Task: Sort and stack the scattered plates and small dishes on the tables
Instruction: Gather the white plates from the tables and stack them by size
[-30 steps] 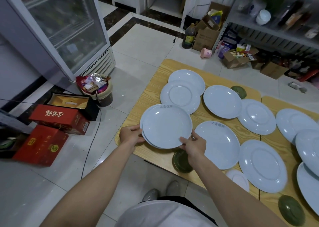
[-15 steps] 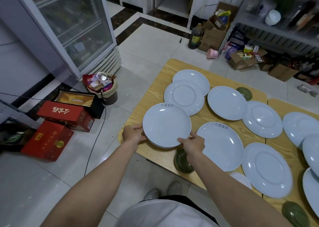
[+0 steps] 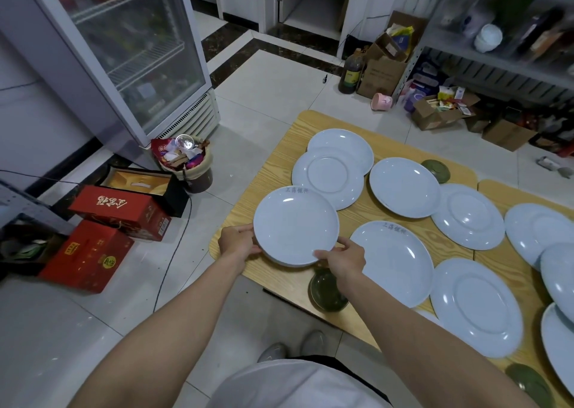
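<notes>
Where I stand: at the near left corner of the wooden table, both arms stretched over it.
Plate stack: white plates, one on another, at the table's near left corner; far rim overlaps a rimmed plate.
Left hand: grips the stack's left rim, thumb on top.
Right hand: pinches the near right rim, thumb on top.
Contact: I cannot tell whether the stack rests on the table.
Green dish: at the table's near edge, under my right wrist.
Lettered plate: flat on the table, nearer its middle.
</notes>
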Available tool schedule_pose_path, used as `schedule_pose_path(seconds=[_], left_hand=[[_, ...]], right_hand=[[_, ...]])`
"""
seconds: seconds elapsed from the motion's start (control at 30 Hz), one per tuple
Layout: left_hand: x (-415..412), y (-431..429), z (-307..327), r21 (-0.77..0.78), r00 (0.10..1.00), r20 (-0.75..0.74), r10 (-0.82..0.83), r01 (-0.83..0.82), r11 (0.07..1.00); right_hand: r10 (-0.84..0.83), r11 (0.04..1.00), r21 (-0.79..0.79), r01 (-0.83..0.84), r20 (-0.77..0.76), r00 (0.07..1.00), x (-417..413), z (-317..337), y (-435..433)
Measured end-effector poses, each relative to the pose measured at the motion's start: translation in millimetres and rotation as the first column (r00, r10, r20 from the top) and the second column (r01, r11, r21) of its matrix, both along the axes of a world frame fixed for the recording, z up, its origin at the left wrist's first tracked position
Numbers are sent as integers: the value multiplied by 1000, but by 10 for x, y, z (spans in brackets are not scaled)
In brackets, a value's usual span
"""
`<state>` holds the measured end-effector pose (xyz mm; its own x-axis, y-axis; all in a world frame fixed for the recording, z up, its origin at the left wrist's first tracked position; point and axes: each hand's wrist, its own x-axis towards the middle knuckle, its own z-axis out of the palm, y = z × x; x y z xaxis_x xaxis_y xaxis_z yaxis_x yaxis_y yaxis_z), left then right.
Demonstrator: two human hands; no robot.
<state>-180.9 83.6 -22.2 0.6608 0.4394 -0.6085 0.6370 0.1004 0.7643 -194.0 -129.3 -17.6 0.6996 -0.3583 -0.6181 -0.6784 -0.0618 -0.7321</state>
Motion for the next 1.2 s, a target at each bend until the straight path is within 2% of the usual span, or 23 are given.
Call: schedule_pose_path(seconds=[0.07,0.13,0.2,0.27,0.33,0.4,0.47,0.5,0.53,0.67,0.83,1.03,1.2], left_hand=[[-18,-22,44,14,1000,7,-3,3,1000],[-27,-34,96,64,999,21,-37,36,997],[-11,-48,131,249,986,51,-162,144,958],[29,-89,229,454,934,49,-353,294,841],[109,-162,362,605,846,6,-532,421,676],[231,-256,505,739,734,-101,-671,507,444],[351,-384,658,818,623,-188,-759,527,230],[409,-453,735,836,576,-231,-784,529,143],[469,-519,805,845,538,-269,-799,530,73],[656,-780,1056,872,465,-328,-822,483,-75],[813,-1088,1280,903,498,-343,-797,408,-134],[888,-1260,1387,920,539,-325,-777,370,-128],[958,-1263,1403,923,565,-309,-765,372,-98]], right_hand=[[19,1000,9,-19,-16,1000,3,21,-22],[52,998,-46,-53,-23,998,25,61,-55],[154,974,-170,-148,21,988,59,133,-115],[344,896,-328,-300,84,935,103,266,-188],[552,746,-503,-436,101,827,175,431,-272],[738,490,-700,-519,16,675,283,575,-367],[825,186,-832,-523,-157,543,400,707,-464],[832,84,-854,-513,-223,508,456,769,-515],[828,29,-863,-505,-262,495,506,833,-566],[799,-57,-880,-472,-324,506,683,1081,-772],[811,-55,-908,-416,-284,511,827,1317,-982],[826,-26,-937,-347,-216,521,924,1406,-1113],[831,-12,-931,-365,-212,513,1012,1361,-1122]])
